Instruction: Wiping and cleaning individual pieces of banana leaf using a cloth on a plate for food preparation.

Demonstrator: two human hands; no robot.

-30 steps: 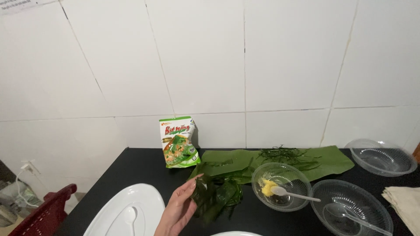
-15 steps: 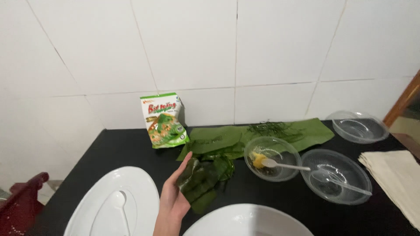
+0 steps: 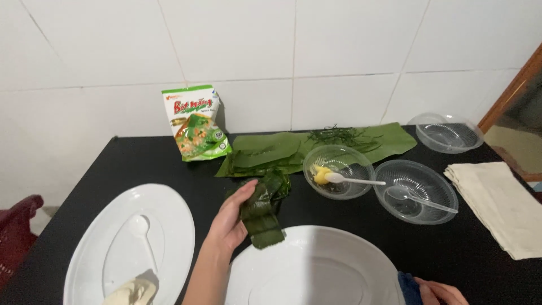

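Note:
My left hand [image 3: 230, 219] grips a folded strip of green banana leaf [image 3: 262, 212] above the black table [image 3: 141, 164], just beyond the rim of a large white oval plate [image 3: 316, 268]. Only the fingertips of my right hand [image 3: 443, 292] show at the bottom right edge, beside a bit of blue cloth [image 3: 407, 287]; what they do is cut off. More banana leaves [image 3: 316, 146] lie flat at the back of the table with thin green strips [image 3: 339, 135] on top.
A white oval dish [image 3: 127, 243] with a spoon and pale dough sits at left. A green and white packet [image 3: 195, 121] leans on the tiled wall. Three clear plastic bowls [image 3: 416, 191] stand at right, two with spoons. A folded beige cloth [image 3: 499, 203] lies far right.
The view has tilted down and shifted, showing more of the table and the near white plate. My left hand has drawn the folded leaf toward me, close to that plate.

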